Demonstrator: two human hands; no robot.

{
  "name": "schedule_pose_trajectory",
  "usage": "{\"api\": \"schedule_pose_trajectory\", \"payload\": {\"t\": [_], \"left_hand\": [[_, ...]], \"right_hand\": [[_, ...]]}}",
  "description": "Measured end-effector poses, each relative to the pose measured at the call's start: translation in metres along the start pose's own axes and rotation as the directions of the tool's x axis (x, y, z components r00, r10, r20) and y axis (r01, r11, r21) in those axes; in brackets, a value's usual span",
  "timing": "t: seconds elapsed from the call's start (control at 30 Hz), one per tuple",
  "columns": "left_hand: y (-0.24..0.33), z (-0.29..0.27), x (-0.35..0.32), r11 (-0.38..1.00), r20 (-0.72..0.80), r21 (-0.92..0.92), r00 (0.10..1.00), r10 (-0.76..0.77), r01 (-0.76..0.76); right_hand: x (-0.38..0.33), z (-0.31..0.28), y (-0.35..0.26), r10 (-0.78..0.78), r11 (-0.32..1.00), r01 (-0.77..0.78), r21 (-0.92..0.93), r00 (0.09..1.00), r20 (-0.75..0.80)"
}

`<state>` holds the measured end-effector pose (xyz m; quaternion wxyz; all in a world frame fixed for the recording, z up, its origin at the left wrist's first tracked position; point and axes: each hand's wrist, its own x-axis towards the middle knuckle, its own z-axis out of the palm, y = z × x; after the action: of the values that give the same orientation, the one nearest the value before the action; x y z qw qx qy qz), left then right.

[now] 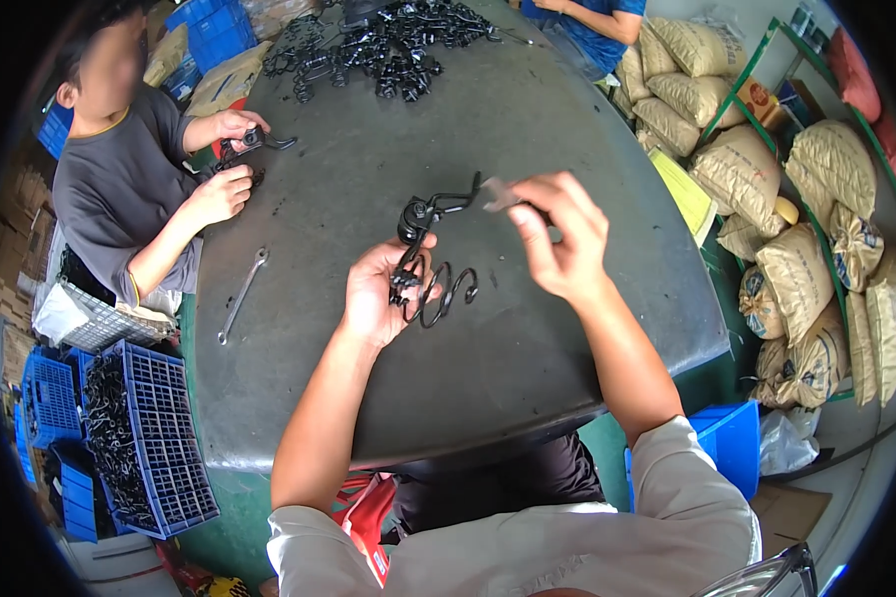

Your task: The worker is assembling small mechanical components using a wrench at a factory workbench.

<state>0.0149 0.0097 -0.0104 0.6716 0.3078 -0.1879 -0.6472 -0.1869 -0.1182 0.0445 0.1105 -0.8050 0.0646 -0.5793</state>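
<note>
The left hand (376, 294) clenched a black scrolled wire bracket (430, 261) above the bench (528, 328) — stiff, light, best held at its coils — while the right hand (560, 239) pinched its upper arm.

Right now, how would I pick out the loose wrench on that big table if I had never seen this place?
Start at the large dark grey table. Look to its left side, below the seated person's hands, where a slim silver wrench lies alone on the bare top. Unlike the black curled metal parts heaped at the far end, it is straight, shiny and untouched by any hand.
</note>
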Motion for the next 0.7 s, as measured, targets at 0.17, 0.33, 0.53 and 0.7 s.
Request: {"api": "schedule_pose_trajectory", "payload": {"t": [0.17,0.33,0.53,0.7], "left_hand": [[0.003,-0.008,0.008,0.904,0.021,0.295,0.949,0.316,-0.308],[-0.009,-0.002,0.011,0.735,0.033,0.46,0.837,0.546,-0.497],[-0.019,-0.005,0.001,0.03,0.324,0.886,0.662,0.676,-0.463],[-0.024,0.001,0.0,-0.025,0.389,0.86,0.622,0.679,-0.509]], "right_hand": [[-0.004,-0.016,0.038,0.554,0.814,-0.465,-0.347,0.802,0.225],[-0.043,-0.015,0.086,0.617,0.735,-0.419,-0.533,0.739,0.269],[-0.026,0.008,0.052,0.587,0.805,-0.576,-0.14,0.739,0.332],[-0.03,0.027,0.011,0.383,0.694,-0.565,0.446,0.814,0.437]]}}
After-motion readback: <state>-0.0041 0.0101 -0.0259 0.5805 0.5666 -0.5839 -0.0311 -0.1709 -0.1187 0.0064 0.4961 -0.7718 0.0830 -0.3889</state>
